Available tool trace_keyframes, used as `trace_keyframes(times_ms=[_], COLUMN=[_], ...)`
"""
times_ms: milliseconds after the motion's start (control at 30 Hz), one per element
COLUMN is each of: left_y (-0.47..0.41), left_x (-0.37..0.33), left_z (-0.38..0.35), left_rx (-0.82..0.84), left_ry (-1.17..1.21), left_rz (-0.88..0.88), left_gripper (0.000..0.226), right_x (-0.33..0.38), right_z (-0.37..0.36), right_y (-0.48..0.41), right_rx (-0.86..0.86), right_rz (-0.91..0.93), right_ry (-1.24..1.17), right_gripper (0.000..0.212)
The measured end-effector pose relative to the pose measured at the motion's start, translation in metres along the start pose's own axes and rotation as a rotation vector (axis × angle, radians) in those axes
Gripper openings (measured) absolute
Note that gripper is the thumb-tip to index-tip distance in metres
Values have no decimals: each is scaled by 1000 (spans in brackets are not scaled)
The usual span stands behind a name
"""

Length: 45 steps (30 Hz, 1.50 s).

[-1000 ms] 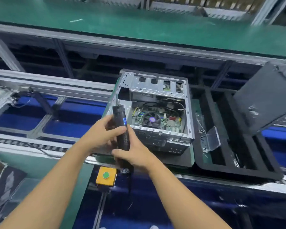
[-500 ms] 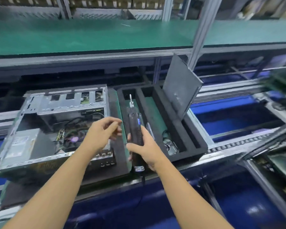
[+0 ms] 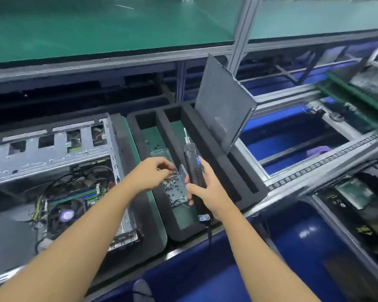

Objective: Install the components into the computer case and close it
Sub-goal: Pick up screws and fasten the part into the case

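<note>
- I've got the left hand [image 3: 154, 172] over the far end of the screw box [image 3: 176, 190], fingertips drawn together in a pinch. I cannot tell whether they have a screw between them yet.
- My right hand [image 3: 208, 189] is clenched round the driver [image 3: 192, 164], bit pointing away from me, above the tray [image 3: 244, 188].
- To do this step well, I'd take 1 screw only, by its head, and lift straight up so the box doesn't get nudged or tipped.
- I'd keep the driver steady and clear of the box, then seat the screw on the bit before swinging back to the case [image 3: 52, 153].
- A dropped screw would likely land in the foam slot or among the cables, so I'd move slowly.
- The case lies open-side up on a dark pad, left of the tray and just beside it. Inside I see a board with a fan [image 3: 67, 214], loose cables and a metal cage across the far end.
- The tray has long slots. The left one holds the clear box, which is full of small dark screws.
- The right slot holds the panel [image 3: 223, 114], standing tilted. It's not on the case yet, so closing comes later.
</note>
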<state>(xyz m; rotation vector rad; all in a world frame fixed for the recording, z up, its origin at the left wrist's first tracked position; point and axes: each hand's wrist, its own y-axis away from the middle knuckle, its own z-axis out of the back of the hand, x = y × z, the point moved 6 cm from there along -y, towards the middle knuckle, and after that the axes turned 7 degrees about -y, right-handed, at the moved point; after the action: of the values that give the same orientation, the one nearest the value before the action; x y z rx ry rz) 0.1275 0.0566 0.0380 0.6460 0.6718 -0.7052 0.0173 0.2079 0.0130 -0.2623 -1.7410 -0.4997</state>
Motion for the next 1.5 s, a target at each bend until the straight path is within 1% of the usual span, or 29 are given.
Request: trace_keyframes(times_ms=[100,200,333,433,600,667,733,767,833,867,900,933,1000,1033,1133,1267,1400,1500], left_y=[-20,-35,-61,-86,-118,-124,-127,-127,-128,-130,-129,-128,-127,-126,-125,-124,-123,-123], left_x=[9,22,30,35,55,65,71,74,76,77,79,81,83,84,84,85,86,86], left_z=[-4,-13,-32,-53,-92,-108,-120,-124,-131,-135,-138,-141,-144,-144,-144,-143,-145,-147], left_rx=[104,218,346,440,538,589,576,547,484,464,470,480,486,465,373,316,301,305], left_ry=[-240,-352,-475,-589,-756,-818,-909,-975,-1100,-1133,-1154,-1165,-1204,-1219,-1245,-1238,-1217,-1198], left_rz=[-25,-4,12,14,70,81,75,54,19,3,-10,0,34,48,54,62,63,51], left_gripper=[17,18,17,10,12,4,8,3,14,12,5,7,23,24,14,3,16,15], right_x=[-12,-25,-49,-66,-94,-102,-109,-111,-113,-114,-114,-115,-115,-115,-114,-114,-113,-113], right_z=[8,17,39,53,60,63,66,67,69,69,70,70,69,69,69,69,68,67], right_y=[-15,-23,-25,-29,-45,-50,-54,-57,-61,-62,-63,-64,-65,-65,-66,-66,-65,-66], right_rx=[-105,-149,-193,-208,-179,-158,-133,-119,-98,-88,-80,-71,-49,-43,-36,-23,-15,-15], right_rz=[-35,-62,-135,-196,-218,-217,-206,-196,-183,-183,-184,-177,-157,-156,-151,-156,-164,-162], right_ry=[56,99,100,121,100,114,104,90,75,77,77,71,65,70,78,62,40,28], right_gripper=[72,65,69,74,70,71,70,68,67,68,69,70,69,69,68,67,68,69])
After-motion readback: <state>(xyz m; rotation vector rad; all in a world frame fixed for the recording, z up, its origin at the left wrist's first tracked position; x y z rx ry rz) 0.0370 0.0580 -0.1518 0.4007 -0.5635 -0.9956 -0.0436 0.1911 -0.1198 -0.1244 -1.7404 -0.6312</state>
